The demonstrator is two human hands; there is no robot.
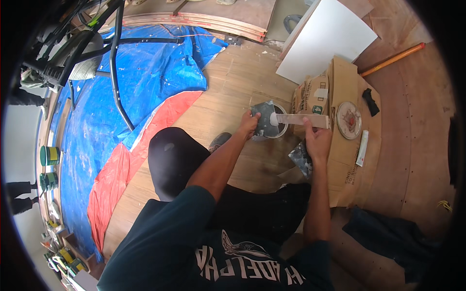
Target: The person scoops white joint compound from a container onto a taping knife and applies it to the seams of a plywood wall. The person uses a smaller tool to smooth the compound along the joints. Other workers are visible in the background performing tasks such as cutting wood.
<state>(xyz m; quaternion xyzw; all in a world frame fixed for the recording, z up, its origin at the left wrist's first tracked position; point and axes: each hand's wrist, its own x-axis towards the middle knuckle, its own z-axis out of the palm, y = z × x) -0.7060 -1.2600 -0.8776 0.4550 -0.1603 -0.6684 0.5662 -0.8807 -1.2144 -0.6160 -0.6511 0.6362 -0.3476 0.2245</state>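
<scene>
My left hand grips the edge of a dark, paste-smeared flat plate, like a filler spreader. Closed round a long, flat, light-coloured strip, my right hand holds it level, its left end against the plate. White paste sits where strip and plate meet. Below them stands a round open tub, its inside mostly hidden. A second dark smeared plate shows beside my right wrist; what it rests on is hard to see.
To the right, a cardboard box bears a stained round lid, a white tube and a black object. A white board leans behind. Blue sheeting and a black metal frame stand left, with green tubs.
</scene>
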